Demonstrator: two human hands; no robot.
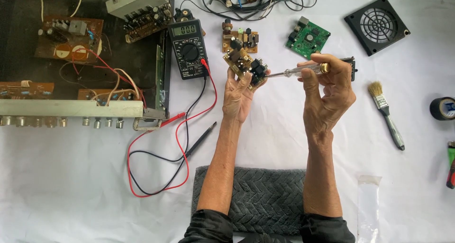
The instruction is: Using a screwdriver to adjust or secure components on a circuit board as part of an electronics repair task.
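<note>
My left hand [238, 97] holds a small tan circuit board [244, 64] with black parts, raised above the white cloth. My right hand [327, 94] grips a clear-handled screwdriver [303, 71] with a brass cap, held level. Its metal tip touches the right edge of the held board. A second small tan board [241, 38] lies just behind it.
An opened amplifier chassis [80, 58] fills the far left, with a black multimeter [188, 48] and red and black probe leads [189, 129] beside it. A green board [307, 37], black fan grille [377, 25], brush [386, 114], tape roll [443, 108], lighter [450, 165], cable tangle [258, 0], plastic bag [368, 205] and grey towel [265, 200] lie around.
</note>
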